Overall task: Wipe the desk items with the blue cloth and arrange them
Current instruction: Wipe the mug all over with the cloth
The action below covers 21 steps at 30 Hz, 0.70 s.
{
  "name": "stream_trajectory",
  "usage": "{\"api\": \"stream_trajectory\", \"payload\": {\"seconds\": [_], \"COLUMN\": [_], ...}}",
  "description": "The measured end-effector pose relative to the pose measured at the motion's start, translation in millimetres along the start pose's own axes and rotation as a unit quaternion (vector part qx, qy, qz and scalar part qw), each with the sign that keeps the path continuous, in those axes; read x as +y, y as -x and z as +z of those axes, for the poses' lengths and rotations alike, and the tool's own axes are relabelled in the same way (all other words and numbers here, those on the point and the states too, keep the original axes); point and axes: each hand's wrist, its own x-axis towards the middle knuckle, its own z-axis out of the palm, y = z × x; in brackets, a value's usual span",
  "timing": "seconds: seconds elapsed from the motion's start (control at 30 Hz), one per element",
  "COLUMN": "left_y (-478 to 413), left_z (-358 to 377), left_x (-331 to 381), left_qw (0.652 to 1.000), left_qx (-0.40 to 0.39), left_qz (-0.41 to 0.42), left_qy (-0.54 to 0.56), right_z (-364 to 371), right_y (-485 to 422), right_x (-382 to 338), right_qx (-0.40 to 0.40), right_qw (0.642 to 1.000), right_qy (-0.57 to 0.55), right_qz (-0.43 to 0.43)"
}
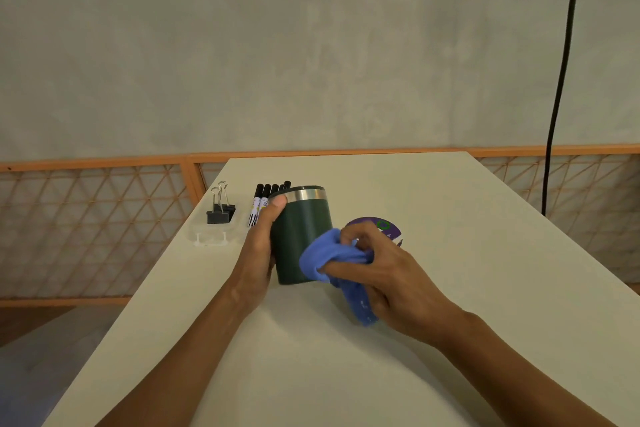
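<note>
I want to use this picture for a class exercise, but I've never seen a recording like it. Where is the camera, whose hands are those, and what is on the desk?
No machine here: a person wears one wide-angle camera on the head, so you look down at their own bare hands. The left hand grips a dark green cup with a silver rim. The right hand holds a bunched blue cloth against the cup's side. On the white desk are black-capped markers behind the cup, black binder clips to their left, and a purple disc partly hidden behind the right hand.
</note>
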Motion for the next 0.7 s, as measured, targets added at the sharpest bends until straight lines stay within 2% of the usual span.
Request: {"api": "stream_trajectory", "payload": {"seconds": [0.17, 0.27, 0.43, 0.57, 0.7], "left_y": [-2.1, 0.9, 8.3, 13.4, 14.7], "left_z": [-4.7, -4.1, -3.5, 5.3, 11.4], "left_x": [-1.6, 0.5, 4.0, 5.0, 3.7], "left_qw": [0.999, 0.999, 0.999, 0.996, 0.996], "left_qx": [0.037, 0.024, -0.012, -0.046, -0.041], "left_qz": [-0.011, -0.019, -0.025, -0.042, -0.04], "left_qy": [0.035, 0.043, 0.044, 0.062, 0.064], "right_z": [3.4, 5.0, 2.8, 1.6, 2.3], "right_y": [4.3, 0.9, 0.2, -13.7, -28.2], "right_x": [-2.9, -2.5, -6.4, -2.6, -4.3], "right_qx": [0.013, 0.036, 0.035, 0.114, 0.174], "right_qw": [0.999, 0.998, 0.997, 0.99, 0.963], "right_qy": [-0.041, -0.051, -0.062, -0.079, -0.162], "right_qz": [0.0, 0.021, 0.002, 0.034, 0.122]}}
